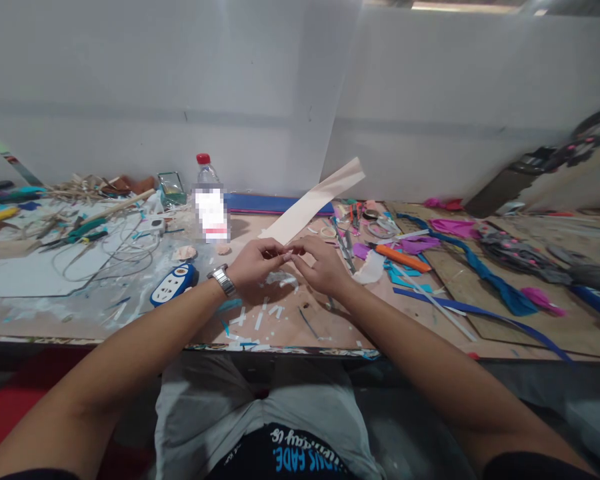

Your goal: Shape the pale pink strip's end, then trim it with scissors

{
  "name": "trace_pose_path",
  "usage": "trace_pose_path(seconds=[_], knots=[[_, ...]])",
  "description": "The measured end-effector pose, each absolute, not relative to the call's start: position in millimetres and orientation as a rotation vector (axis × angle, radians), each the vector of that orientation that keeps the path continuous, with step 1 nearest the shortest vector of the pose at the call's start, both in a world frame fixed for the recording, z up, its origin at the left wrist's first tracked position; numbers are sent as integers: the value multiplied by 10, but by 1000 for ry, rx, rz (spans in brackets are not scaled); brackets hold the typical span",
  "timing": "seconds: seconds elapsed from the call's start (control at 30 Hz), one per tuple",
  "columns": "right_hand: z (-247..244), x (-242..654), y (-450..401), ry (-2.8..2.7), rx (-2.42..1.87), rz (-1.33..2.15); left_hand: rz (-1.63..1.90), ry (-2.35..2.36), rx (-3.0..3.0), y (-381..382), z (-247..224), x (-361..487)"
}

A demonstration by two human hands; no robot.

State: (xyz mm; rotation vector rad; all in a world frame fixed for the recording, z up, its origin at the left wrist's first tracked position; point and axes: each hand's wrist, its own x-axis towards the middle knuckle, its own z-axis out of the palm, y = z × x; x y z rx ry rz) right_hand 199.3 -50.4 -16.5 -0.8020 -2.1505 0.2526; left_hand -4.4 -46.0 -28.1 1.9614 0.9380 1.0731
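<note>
A long cream strip [315, 200], which looks like paper, slants up and to the right behind my hands. My left hand [255, 265], with a metal watch [223, 280] at the wrist, pinches the strip's near end. Opposite it, my right hand [324, 265] is closed too, its fingertips meeting the left ones at that end. The pinched edge itself is mostly hidden by my fingers. Small white and blue paper scraps [257, 317] lie on the table below my hands.
A red-capped bottle [209, 175] and a blue-and-white power strip [173, 285] stand left. An orange cutter [403, 258], scissors [347, 245] and a blue ribbon [480, 313] lie right. Farther right is a dark bottle [511, 180]. A pale wall [180, 80] rises behind.
</note>
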Motion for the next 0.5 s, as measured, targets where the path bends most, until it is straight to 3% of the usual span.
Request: trace_pose_path(seconds=[0.5], knots=[[-141,1996,-533,-2073,-850,250,1133,879,1996,-461,-262,-58]])
